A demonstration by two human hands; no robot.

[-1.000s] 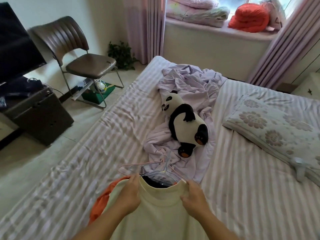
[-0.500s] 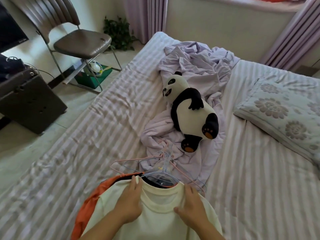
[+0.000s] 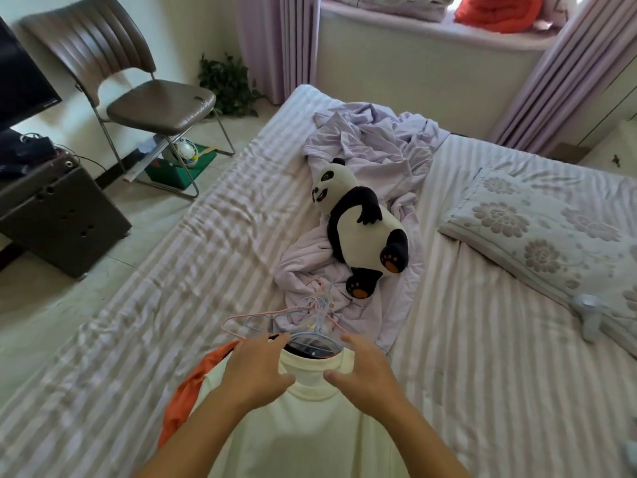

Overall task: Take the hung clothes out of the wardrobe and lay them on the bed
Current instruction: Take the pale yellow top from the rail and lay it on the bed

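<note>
1. Right under both hands, the cream shirt point(image 3: 303, 419) lies flat on the striped bed point(image 3: 482, 374), collar pointing away from the person and the body of the shirt running back toward them along the forearms.

2. The left hand point(image 3: 256, 369) sits on the left shoulder of the shirt with fingers spread and relaxed, gripping nothing; whether it presses or just floats above the cloth, I cannot tell.

3. The right hand point(image 3: 367, 369) mirrors it on the right shoulder, fingers also spread and loose, thumb pointing in toward the collar.

4. Just beyond the fingertips, the hangers point(image 3: 310, 319) fan out with their hooks pointing away, toward the panda toy point(image 3: 362, 222), which lies further off on the crumpled lilac sheet point(image 3: 372, 150).

5. An orange garment point(image 3: 188, 391) peeks out from under the cream shirt, to the left of the left hand, and something dark shows inside the collar between the two hands, so this looks like a stack of several pieces.

6. The key line here: the stack's long axis runs from the person out toward the panda, and both hands are equally near, one on each side of the collar.

7. My read: the pile is laid down, and either hand could pull straight back toward the body.
</note>
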